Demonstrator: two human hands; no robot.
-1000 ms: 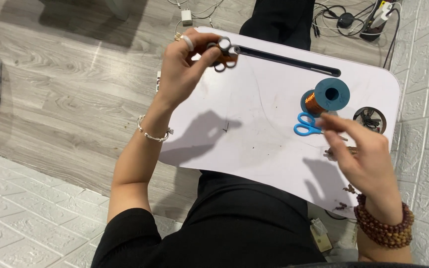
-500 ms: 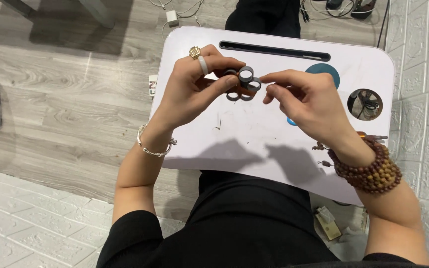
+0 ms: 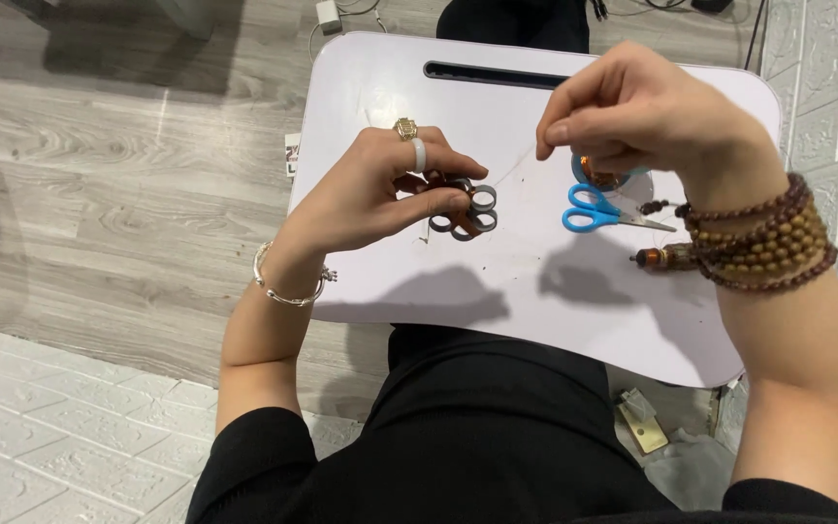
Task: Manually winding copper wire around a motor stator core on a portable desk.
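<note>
Left hand (image 3: 370, 199): fingers held the bead cluster (image 3: 463, 209) above the surface (image 3: 535, 291).
Right hand (image 3: 632, 112): had pulled away, fingers pinching thread (image 3: 511, 175) tight.
Scissors (image 3: 598, 215): lay under it.

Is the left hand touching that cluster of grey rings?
Touching. The head view shows the left hand pinching the ring cluster between thumb and fingers, lifted above the white lap table.

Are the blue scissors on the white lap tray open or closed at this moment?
Closed. The blue scissors lie flat on the tray; the two handle loops sit close together and the blades form one single point, untouched by either hand.
</note>
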